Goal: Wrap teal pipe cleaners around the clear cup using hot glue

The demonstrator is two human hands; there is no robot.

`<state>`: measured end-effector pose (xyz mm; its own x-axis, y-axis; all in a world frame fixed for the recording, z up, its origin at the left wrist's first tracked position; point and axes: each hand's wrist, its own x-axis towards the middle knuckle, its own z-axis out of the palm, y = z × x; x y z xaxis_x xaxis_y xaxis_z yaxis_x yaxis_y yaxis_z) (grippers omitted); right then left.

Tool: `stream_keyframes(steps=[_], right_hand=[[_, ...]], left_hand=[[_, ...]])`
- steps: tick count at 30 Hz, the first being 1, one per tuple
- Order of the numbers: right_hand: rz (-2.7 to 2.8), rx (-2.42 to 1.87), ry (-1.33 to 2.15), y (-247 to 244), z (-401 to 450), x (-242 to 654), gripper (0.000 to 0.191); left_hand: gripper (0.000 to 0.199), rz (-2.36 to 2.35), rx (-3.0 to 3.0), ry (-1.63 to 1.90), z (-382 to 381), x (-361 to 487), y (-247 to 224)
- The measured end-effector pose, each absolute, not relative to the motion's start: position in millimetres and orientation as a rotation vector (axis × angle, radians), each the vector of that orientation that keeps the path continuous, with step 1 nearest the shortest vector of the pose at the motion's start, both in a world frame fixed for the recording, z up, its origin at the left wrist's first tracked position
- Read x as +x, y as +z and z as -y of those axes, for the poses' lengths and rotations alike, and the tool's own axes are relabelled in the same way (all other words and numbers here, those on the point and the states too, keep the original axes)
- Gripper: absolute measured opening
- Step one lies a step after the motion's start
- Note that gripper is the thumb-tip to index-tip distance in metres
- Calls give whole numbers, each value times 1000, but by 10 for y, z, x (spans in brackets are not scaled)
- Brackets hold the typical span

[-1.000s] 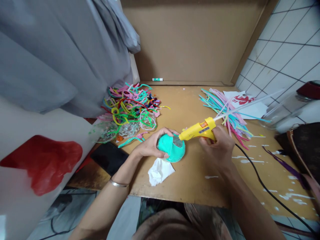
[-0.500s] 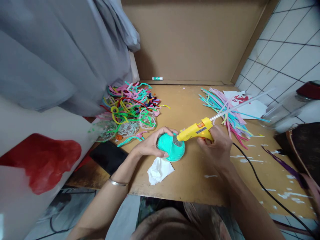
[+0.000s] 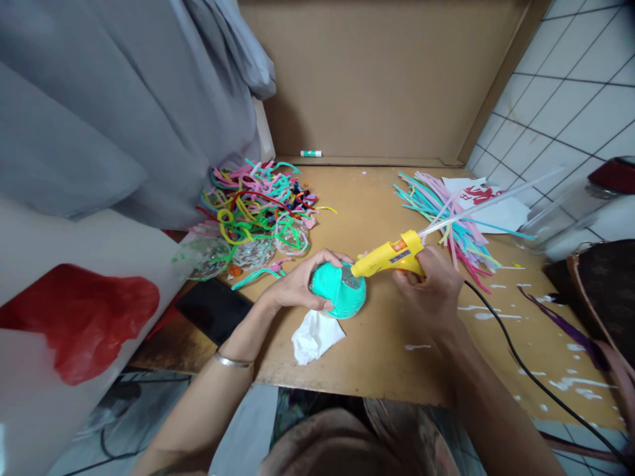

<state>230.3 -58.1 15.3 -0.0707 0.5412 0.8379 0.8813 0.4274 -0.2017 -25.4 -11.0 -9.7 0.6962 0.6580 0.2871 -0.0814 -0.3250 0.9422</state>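
Observation:
My left hand [image 3: 300, 283] grips a round ball wrapped in turquoise pipe cleaners [image 3: 333, 289], thumb in front and fingers behind. A greyish bare patch shows on the ball's upper right. My right hand [image 3: 431, 284] is closed around the handle of a yellow glue gun [image 3: 389, 256], whose tip points left at that patch; whether it touches, I cannot tell. A long clear glue stick [image 3: 461, 213] sticks out of the gun's back. Under the ball lies a crumpled white tissue [image 3: 316, 337].
Tangled coloured pipe cleaners [image 3: 253, 198] and clear balls [image 3: 253, 253] lie at the left. A straight bundle of pipe cleaners [image 3: 461, 228], a clear jug [image 3: 560, 211] and a brown bag [image 3: 595, 284] are at the right. A black phone [image 3: 214, 309] lies near my left forearm; a cord [image 3: 516, 357] runs along the right.
The whole view has shifted very slightly. Both hands, the ball and the glue gun keep nearly the same pose.

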Motion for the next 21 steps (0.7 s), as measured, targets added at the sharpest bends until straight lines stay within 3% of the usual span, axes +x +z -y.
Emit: stream_keyframes(steps=[21], right_hand=[[1735,-1208,-436,146,570,2306,23]], left_hand=[[66,-479,1772,794,117,-262,-89]])
